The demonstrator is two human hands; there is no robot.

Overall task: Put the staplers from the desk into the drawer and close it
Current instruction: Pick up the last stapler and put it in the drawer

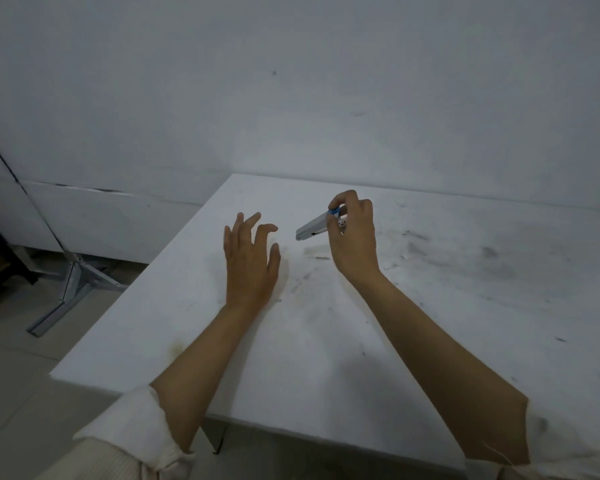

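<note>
A small grey stapler (311,227) with a blue end is lifted just above the white desk (430,306), its nose pointing left and down. My right hand (355,233) grips it by the blue end with fingertips and thumb. My left hand (252,261) hovers over the desk to the left of the stapler, fingers spread, holding nothing. No drawer shows in this view, and no other stapler is visible on the desk.
The desk top is scuffed with dark marks and carries a few tiny scraps (323,258) near my right wrist. A white wall stands behind. A grey metal stand base (71,289) sits on the floor to the left of the desk.
</note>
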